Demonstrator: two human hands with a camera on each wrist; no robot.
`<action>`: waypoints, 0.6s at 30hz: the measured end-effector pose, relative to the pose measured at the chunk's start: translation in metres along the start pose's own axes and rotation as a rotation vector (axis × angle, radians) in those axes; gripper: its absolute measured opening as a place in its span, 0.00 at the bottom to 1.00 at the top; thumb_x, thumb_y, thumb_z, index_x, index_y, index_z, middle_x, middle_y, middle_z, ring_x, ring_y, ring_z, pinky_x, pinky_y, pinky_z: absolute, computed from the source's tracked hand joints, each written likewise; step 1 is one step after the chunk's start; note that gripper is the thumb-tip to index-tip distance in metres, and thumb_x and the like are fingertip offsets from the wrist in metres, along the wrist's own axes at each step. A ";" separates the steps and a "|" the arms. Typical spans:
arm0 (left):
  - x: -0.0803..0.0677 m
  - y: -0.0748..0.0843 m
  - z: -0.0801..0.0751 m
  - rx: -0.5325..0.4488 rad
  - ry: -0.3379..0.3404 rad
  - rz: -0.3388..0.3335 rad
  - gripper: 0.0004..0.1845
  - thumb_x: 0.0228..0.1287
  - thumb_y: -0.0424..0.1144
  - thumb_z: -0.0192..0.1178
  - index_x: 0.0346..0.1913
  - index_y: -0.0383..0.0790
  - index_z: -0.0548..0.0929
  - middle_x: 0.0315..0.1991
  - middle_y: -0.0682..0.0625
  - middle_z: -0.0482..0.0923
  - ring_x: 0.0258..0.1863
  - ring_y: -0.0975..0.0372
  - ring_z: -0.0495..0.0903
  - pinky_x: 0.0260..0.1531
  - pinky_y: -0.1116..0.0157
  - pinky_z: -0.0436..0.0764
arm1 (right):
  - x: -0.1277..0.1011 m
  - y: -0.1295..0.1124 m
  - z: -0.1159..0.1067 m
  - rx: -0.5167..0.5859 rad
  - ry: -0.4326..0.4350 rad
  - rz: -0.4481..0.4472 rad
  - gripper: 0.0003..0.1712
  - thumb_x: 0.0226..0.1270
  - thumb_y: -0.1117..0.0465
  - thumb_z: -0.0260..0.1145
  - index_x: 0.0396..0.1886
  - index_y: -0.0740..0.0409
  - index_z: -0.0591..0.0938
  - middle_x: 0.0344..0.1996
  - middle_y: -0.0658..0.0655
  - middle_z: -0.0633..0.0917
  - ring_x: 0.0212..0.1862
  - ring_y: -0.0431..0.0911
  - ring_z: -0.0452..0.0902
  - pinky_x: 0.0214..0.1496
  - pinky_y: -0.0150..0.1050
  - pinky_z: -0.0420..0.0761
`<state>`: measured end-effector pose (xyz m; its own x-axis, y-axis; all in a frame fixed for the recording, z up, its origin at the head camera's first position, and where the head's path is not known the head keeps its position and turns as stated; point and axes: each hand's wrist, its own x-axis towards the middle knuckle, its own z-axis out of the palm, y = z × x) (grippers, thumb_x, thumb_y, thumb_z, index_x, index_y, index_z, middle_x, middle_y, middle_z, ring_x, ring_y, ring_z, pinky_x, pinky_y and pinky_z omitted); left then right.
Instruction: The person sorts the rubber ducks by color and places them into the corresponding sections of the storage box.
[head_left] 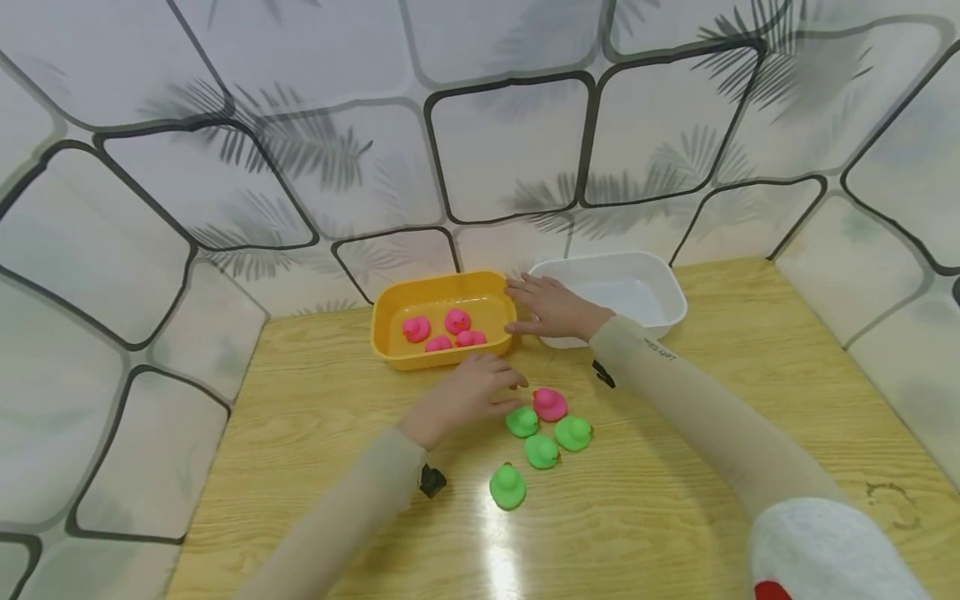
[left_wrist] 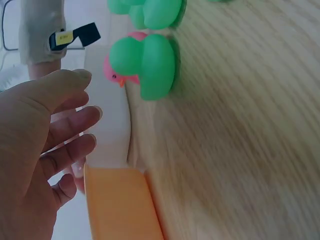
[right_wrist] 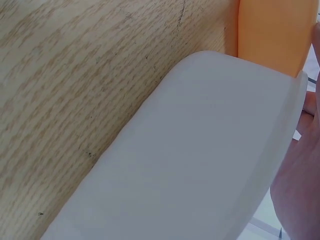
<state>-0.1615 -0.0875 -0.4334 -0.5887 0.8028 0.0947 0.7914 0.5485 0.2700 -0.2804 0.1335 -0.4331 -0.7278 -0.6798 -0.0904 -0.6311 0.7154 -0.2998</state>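
Observation:
My left hand [head_left: 468,394] hovers just in front of the yellow tray [head_left: 427,362], fingers loosely bent and nothing between them. Near its fingertips are a pink toy duck [head_left: 551,405] and a green toy duck [head_left: 522,422]. In the left wrist view, the nearest green duck [left_wrist: 159,67] partly hides the pink one. My right hand [head_left: 557,308] reaches over the left end of the white tray [head_left: 626,292], its fingers extended to the yellow tray's right rim. Several pink ducks [head_left: 416,329] lie inside the yellow tray; the white tray's visible inside holds nothing.
More green ducks [head_left: 573,433] sit on the wooden table [head_left: 300,467], one [head_left: 507,487] closer to me than the others. Both trays stand side by side at the back, against a stone-patterned wall [head_left: 510,150]. Similar walls border the table left and right.

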 end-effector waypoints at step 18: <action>0.030 0.015 0.019 0.017 -0.117 -0.031 0.17 0.76 0.49 0.63 0.60 0.47 0.86 0.55 0.52 0.84 0.59 0.58 0.78 0.67 0.50 0.73 | 0.000 0.002 0.001 0.013 0.010 -0.012 0.47 0.78 0.38 0.60 0.82 0.64 0.61 0.82 0.63 0.58 0.83 0.62 0.43 0.81 0.62 0.45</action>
<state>-0.1643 -0.0511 -0.4446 -0.5908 0.8064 -0.0265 0.7762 0.5769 0.2544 -0.2812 0.1347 -0.4351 -0.7230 -0.6866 -0.0769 -0.6362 0.7050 -0.3135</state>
